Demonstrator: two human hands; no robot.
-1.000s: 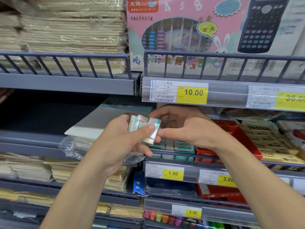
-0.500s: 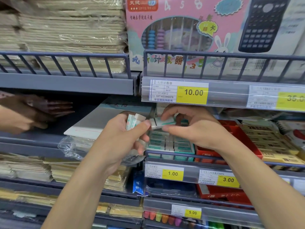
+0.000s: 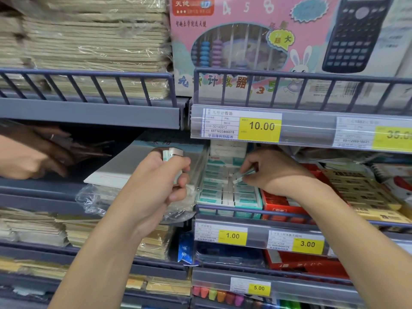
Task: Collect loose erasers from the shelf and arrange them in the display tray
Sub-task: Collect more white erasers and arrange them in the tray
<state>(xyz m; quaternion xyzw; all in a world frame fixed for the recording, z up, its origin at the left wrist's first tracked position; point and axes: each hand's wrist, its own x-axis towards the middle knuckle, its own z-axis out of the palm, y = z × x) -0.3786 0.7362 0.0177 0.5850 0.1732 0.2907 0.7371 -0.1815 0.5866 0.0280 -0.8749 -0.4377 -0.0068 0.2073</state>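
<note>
My left hand (image 3: 160, 181) is closed around a small stack of white-and-teal erasers (image 3: 172, 153) whose ends stick out above my fist, left of the tray. My right hand (image 3: 270, 169) pinches a single eraser (image 3: 243, 176) and holds it low over the display tray (image 3: 229, 211) on the middle shelf. The tray holds rows of several teal-and-white erasers (image 3: 214, 192) lying flat. The eraser in my right hand touches or nearly touches the right-hand row.
A red box (image 3: 281, 208) stands right of the tray, yellow packs (image 3: 367, 197) beyond it. A wrapped paper ream (image 3: 124, 168) lies left of the tray. Another person's hands (image 3: 31, 157) reach into the left shelf. A wire rail (image 3: 245, 211) fronts the shelf.
My right hand took one eraser from the stack in my left hand and carried it right and down to the tray. Another person's hands came into view at the left.
</note>
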